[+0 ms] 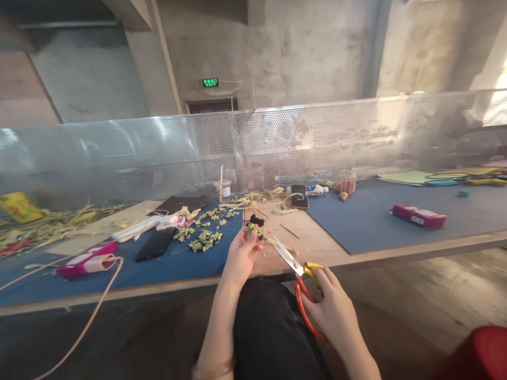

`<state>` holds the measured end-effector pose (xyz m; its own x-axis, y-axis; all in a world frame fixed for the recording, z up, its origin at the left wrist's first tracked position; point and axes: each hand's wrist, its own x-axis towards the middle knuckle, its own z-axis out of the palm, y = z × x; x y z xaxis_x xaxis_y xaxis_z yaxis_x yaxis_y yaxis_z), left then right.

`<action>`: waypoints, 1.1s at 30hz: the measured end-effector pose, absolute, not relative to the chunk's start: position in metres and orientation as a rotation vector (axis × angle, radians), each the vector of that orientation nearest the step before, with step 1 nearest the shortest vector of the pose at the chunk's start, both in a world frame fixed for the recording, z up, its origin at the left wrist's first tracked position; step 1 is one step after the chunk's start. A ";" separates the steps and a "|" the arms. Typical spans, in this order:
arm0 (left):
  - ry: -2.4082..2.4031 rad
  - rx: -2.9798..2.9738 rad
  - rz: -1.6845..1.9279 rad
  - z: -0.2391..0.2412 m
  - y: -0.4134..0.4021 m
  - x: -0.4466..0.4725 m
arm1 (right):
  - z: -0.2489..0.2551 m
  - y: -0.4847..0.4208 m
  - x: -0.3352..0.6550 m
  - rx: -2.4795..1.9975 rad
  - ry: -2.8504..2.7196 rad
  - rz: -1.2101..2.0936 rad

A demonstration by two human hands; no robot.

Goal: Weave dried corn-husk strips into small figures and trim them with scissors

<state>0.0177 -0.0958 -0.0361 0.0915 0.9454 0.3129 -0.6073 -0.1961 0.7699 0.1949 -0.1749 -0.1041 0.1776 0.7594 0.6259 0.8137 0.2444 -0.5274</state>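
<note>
Between the fingers of my left hand (242,256) is a small green plant piece (253,228), with a pale stalk (273,242) trailing to the right from it. My right hand (335,303) grips scissors (292,261) with one yellow and one red handle. The blades are a little apart and point up and left, close beside the stalk. Whether they touch it I cannot tell. A dark clump (257,219) shows just beyond my left fingertips. Left of that hand, small green trimmed pieces (206,240) lie in heaps on the blue mat (194,269).
Dry stalks (75,219) pile up at the far left. Phones (156,245) (300,196), a magenta box (85,259) with a pink cable (101,301), a cup (224,189), a bottle (317,189) and a jar (346,181) stand or lie about. Another magenta box (419,216) is right. A perforated metal screen (269,148) runs behind.
</note>
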 end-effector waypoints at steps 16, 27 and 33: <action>0.454 1.033 1.475 -0.037 -0.096 0.018 | -0.104 -0.178 0.196 -1.562 -1.633 -0.128; 0.481 1.029 1.476 -0.036 -0.095 0.018 | -0.106 -0.176 0.196 -1.576 -1.621 -0.117; 0.467 1.067 1.494 -0.039 -0.094 0.017 | -0.103 -0.177 0.195 -1.569 -1.619 -0.129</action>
